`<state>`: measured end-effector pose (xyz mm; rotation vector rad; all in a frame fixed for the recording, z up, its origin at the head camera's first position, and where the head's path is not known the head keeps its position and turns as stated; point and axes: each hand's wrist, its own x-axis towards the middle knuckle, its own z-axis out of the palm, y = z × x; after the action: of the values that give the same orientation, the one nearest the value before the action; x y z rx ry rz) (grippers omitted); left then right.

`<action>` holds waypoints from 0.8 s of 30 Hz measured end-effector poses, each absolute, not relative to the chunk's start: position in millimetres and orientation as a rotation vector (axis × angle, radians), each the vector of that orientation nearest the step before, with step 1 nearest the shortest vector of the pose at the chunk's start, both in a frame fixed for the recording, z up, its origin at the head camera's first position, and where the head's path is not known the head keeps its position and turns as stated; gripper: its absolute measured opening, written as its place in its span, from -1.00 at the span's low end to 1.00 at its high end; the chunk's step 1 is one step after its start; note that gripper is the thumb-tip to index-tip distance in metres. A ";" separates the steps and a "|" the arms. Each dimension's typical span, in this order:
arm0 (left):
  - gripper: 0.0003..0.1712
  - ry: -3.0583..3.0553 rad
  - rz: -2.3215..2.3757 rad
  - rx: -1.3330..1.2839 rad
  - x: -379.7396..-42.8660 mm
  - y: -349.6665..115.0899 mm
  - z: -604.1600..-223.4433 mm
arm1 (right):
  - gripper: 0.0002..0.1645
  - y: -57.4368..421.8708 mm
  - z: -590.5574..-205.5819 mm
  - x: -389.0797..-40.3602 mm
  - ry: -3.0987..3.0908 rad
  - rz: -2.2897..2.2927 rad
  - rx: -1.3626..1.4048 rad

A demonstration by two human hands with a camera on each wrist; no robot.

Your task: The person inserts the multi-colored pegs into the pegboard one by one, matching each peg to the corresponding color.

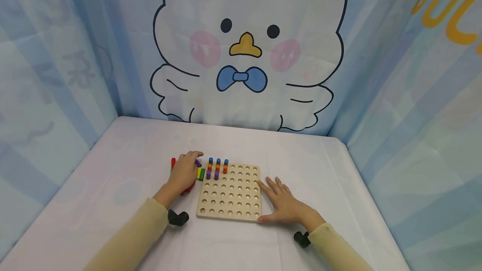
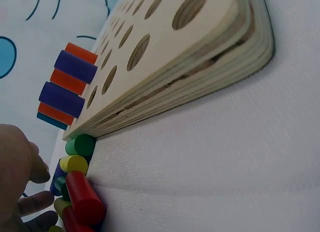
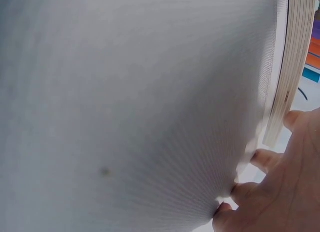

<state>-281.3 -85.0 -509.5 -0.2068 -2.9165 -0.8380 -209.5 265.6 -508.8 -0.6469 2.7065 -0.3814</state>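
Note:
A square wooden pegboard (image 1: 233,200) with rows of round holes lies on the table. At its back left corner stand three blue pegs (image 1: 218,161), three orange pegs (image 1: 217,168) and two purple pegs (image 1: 216,175). My left hand (image 1: 183,171) hovers over loose pegs beside the board's left edge, its thumb and fingers apart. A loose purple peg (image 1: 198,163) lies near its fingertips. Red pegs (image 2: 85,199), a yellow peg (image 2: 74,164) and a green peg (image 2: 80,146) lie under and beside this hand. My right hand (image 1: 282,204) rests with spread fingers, index finger and thumb at the board's right edge.
The white-covered table (image 1: 233,246) stretches around the board. Printed cloth (image 1: 244,103) with a cartoon bird hangs behind it, and blue-striped curtains (image 1: 49,95) stand at both sides. Each wrist carries a small black device (image 1: 178,218).

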 end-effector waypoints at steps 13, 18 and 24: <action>-0.61 -3.026 -0.629 -0.181 -276.8 -85.1 -510.7 | 0.40 264.8 -508.2 -208.7 2.709 -0.377 -0.650; -0.57 -3.056 -0.585 -0.123 -279.0 -88.0 -511.3 | 0.39 265.4 -508.1 -208.7 2.707 -0.375 -0.657; -0.64 -3.029 -0.619 -0.129 -278.6 -92.8 -511.3 | 0.40 265.5 -507.7 -208.6 2.702 -0.388 -0.655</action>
<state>-278.6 -92.8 -511.3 -0.1287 -3.0293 -0.6195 -208.6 265.5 -507.7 -0.6548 2.7025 -0.3884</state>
